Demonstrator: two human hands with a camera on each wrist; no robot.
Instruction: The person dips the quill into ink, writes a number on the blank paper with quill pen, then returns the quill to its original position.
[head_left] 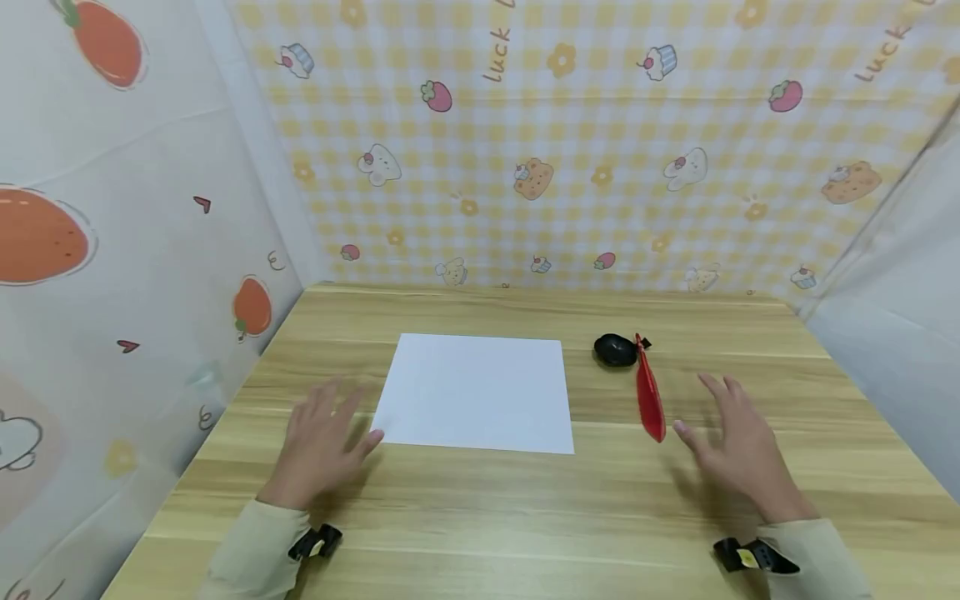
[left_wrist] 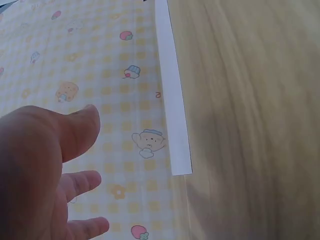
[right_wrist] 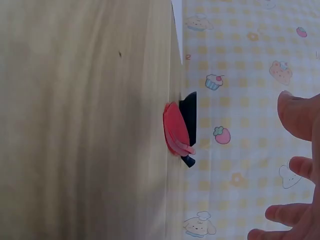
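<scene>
While the left hand (head_left: 318,447) splays near paper (head_left: 480,392), the right hand (head_left: 738,444) splays near something red (head_left: 649,402).

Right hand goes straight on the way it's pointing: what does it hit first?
Probably the red object, met by the thumb side of the right hand; the fingertips look set to pass right of it. Hand height is unclear, so it might pass over.

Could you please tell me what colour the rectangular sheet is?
The sheet is plain white, clearest in the head view.
</scene>
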